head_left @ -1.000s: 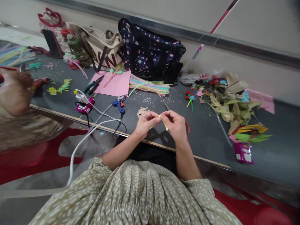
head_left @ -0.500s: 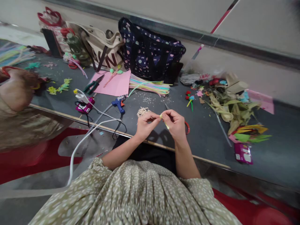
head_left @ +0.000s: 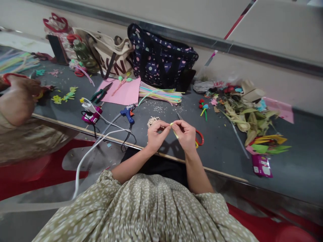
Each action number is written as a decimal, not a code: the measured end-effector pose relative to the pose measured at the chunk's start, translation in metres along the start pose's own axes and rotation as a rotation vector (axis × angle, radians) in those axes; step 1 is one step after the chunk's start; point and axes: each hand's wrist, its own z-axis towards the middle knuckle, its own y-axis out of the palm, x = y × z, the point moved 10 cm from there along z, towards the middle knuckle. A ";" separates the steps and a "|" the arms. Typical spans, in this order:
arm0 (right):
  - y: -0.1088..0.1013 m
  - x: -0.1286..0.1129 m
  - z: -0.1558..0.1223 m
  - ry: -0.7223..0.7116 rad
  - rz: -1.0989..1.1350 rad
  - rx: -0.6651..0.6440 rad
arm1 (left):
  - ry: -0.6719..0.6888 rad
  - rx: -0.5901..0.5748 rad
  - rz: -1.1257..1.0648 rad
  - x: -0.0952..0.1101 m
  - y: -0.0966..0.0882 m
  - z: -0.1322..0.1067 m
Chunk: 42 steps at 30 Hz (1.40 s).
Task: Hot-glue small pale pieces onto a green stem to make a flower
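Note:
Between both hands is a thin pale yellow strip (head_left: 176, 135), too small for me to tell its material. My left hand (head_left: 156, 136) pinches its upper end with thumb and forefinger. My right hand (head_left: 186, 136) grips the same strip close by, and the fingertips of both hands almost meet. Part of the strip hangs down under the right thumb. Scissors (head_left: 201, 137) with red handles lie on the table behind my right hand, partly covered by it. Just beyond my left hand sits a small heap of cream fringed pieces (head_left: 152, 121).
A blue glue gun (head_left: 128, 113) with cables lies to the left, by pliers (head_left: 101, 93) and pink paper (head_left: 126, 94). Pipe cleaners (head_left: 161, 93) lie before a dark patterned bag (head_left: 161, 55). Dried husks (head_left: 248, 117) pile up right. Another person's hand (head_left: 19, 97) works at far left.
My hands have shifted slightly left, still pinching the yellow strip. More of the scissors' handles shows beside my right hand. The view has tilted a little.

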 end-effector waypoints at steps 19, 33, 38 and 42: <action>0.020 0.024 0.006 0.123 0.225 0.043 | 0.714 0.005 0.560 0.047 0.001 -0.002; 0.019 0.013 0.015 0.031 0.239 -0.079 | -0.205 -0.102 -0.129 -0.020 0.002 0.008; 0.020 0.010 0.011 0.068 0.225 -0.143 | -0.292 -0.049 -0.184 -0.026 -0.001 0.005; 0.027 0.006 -0.002 0.111 0.296 -0.150 | -0.316 0.024 -0.226 -0.025 -0.006 -0.004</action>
